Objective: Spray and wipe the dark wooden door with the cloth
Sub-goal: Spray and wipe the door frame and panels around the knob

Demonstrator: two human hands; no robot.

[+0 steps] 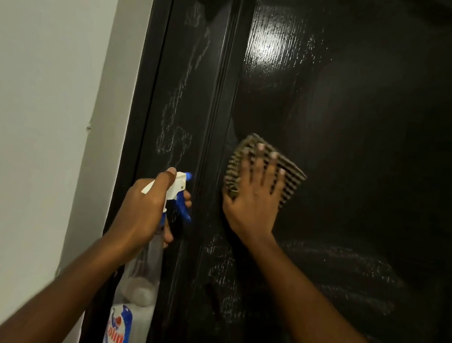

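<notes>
Two hands: left hand (142, 210) grips the spray bottle (142, 273) at its neck, thumb on top of the white head, fingers curled beside the blue trigger (184, 208); right hand (252, 201) lies flat on the cloth (292, 177)
Step in hand: wiping, as I judge it; the bottle's nozzle faces the door (361, 114) but no spray shows
Cloth and fingers: the striped cloth sits under the right palm, pressed against the door panel; the fingers (267, 172) are spread wide across it; its far corners reach past the fingertips; its left edge bunches beside the hand
Door surface: dark and glossy; pale streaks (182, 99) run down the left stile; a cloudy haze (347, 269) lies on the panel below the right wrist
Next move: probably a firm sweep of the cloth toward the haze or the streaks, palm kept flat so the cloth does not slip
Left of the door: a plain pale wall (34, 100)
</notes>
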